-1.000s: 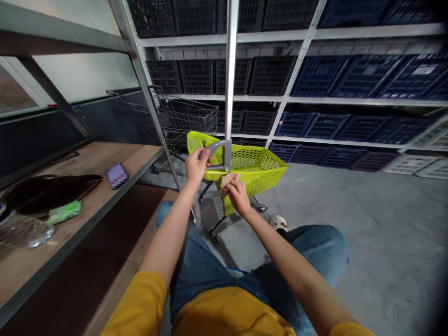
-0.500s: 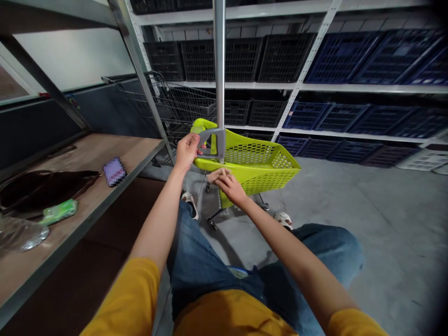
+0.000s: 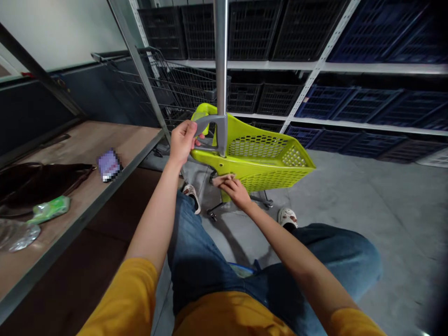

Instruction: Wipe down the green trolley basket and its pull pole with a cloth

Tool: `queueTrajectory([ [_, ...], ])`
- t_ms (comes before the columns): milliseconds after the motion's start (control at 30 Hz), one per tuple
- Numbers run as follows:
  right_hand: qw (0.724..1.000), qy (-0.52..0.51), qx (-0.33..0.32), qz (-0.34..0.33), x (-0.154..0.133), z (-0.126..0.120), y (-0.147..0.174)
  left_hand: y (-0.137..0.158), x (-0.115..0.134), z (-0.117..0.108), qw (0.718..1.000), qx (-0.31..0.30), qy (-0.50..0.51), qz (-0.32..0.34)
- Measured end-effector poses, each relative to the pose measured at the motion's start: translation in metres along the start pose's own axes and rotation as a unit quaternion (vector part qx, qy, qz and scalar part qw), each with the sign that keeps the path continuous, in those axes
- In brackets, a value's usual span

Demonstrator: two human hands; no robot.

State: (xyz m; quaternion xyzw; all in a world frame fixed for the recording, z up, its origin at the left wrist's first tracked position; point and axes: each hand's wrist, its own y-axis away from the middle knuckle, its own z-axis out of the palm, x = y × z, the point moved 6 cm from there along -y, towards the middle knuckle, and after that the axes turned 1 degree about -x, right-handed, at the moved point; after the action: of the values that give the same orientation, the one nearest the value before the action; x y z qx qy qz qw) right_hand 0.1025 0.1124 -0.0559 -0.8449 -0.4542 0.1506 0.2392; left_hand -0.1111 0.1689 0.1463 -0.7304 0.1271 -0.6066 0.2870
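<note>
A lime-green shopping cart with a perforated basket (image 3: 269, 165) stands on small wheels in front of me. My left hand (image 3: 183, 142) is closed around the grey handle (image 3: 221, 135) fixed near the base of an upright metal pole (image 3: 221, 60). Between the fingers of my right hand (image 3: 238, 192) is a crumpled beige cloth (image 3: 221, 180), close against the near outer side of the basket below its rim. Whether the cloth touches the plastic is hard to tell.
On the left, a shelf (image 3: 133, 133) bears a phone (image 3: 109, 164), a dark bag (image 3: 45, 177), a green packet (image 3: 52, 208) and clear plastic (image 3: 21, 233). Behind are a wire cart (image 3: 178, 86), black crates (image 3: 255, 30) and blue crates (image 3: 367, 102) on racks. Grey floor (image 3: 350, 196) extends right.
The view has shifted, and the cart appears slightly higher and larger. My right hand with the cloth is a little lower against the basket's side. My left hand keeps its grip on the handle.
</note>
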Motion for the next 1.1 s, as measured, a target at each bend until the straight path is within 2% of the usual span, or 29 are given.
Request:
queueTrajectory([
  [100, 0.999, -0.027, 0.035, 0.007, 0.005, -0.030, -0.023, 0.014, 0.018, -0.004, 0.988, 0.066, -0.121, 0.075],
  [167, 0.999, -0.039, 0.033, 0.006, 0.006, -0.035, -0.027, 0.034, 0.032, -0.005, 0.952, 0.138, -0.232, 0.142],
  [233, 0.999, -0.036, 0.024, 0.004, 0.006, -0.029, -0.023, 0.056, 0.039, -0.003, 0.911, 0.195, -0.324, 0.168],
  [267, 0.999, -0.031, 0.019, 0.003, 0.005, -0.023, -0.019, 0.065, 0.040, 0.004, 0.898, 0.182, -0.360, 0.178],
  [367, 1.000, -0.018, 0.001, -0.008, 0.003, 0.000, -0.006, 0.076, 0.038, 0.036, 0.887, 0.045, -0.413, 0.204],
  [400, 1.000, -0.016, -0.008, -0.013, 0.003, 0.008, -0.002, 0.077, 0.038, 0.045, 0.887, 0.016, -0.415, 0.202],
  [633, 0.995, -0.011, -0.099, -0.027, 0.004, 0.056, 0.027, 0.062, 0.032, 0.080, 0.897, -0.021, -0.419, 0.138],
  [867, 0.982, 0.033, -0.182, -0.024, 0.013, 0.105, 0.069, 0.066, 0.018, 0.082, 0.883, -0.037, -0.450, 0.128],
  [1000, 0.986, 0.017, -0.162, -0.019, 0.016, 0.101, 0.067, 0.074, 0.017, 0.085, 0.863, -0.035, -0.490, 0.119],
  [1100, 0.996, 0.008, -0.089, -0.009, 0.021, 0.070, 0.047, 0.084, 0.013, 0.088, 0.850, -0.036, -0.511, 0.121],
])
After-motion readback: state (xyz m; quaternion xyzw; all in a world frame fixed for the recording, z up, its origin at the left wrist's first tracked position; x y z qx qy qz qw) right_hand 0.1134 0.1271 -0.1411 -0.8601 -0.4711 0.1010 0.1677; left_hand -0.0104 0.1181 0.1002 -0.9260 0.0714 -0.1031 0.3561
